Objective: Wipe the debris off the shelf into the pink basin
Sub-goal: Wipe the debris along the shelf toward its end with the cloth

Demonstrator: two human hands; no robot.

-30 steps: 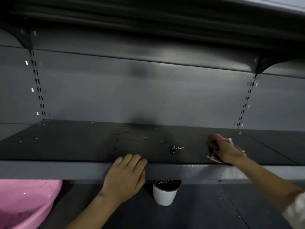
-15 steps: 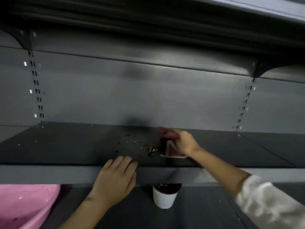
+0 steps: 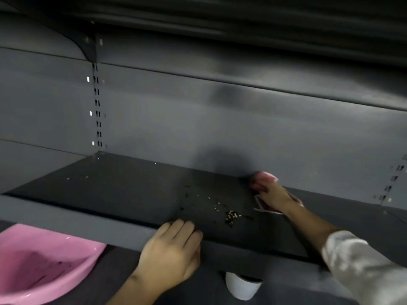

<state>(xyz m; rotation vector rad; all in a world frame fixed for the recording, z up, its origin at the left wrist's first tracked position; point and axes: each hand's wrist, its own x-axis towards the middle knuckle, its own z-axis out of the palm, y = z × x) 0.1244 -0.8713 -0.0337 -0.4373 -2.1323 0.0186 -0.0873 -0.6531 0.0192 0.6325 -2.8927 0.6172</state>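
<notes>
A dark grey metal shelf [image 3: 114, 194] runs across the middle of the view. Small light and dark crumbs of debris [image 3: 231, 215] lie in a little heap near its front edge, with thinner specks scattered to the upper left. My right hand [image 3: 274, 198] presses a pink cloth [image 3: 263, 179] flat on the shelf, just right of and behind the heap. My left hand [image 3: 170, 249] rests over the shelf's front lip, fingers curled on it, left of the heap. The pink basin [image 3: 44, 271] sits on the lower level at bottom left.
A white cup [image 3: 242, 287] with dark contents stands on the lower shelf under the front lip, right of my left hand. The grey back panel has slotted uprights [image 3: 98, 111] at left and far right. Another shelf overhangs above.
My right hand with the cloth swept left pushing the crumbs into a heap, then drew back to the right and toward the back wall. My view shifted left, showing more of the basin.
</notes>
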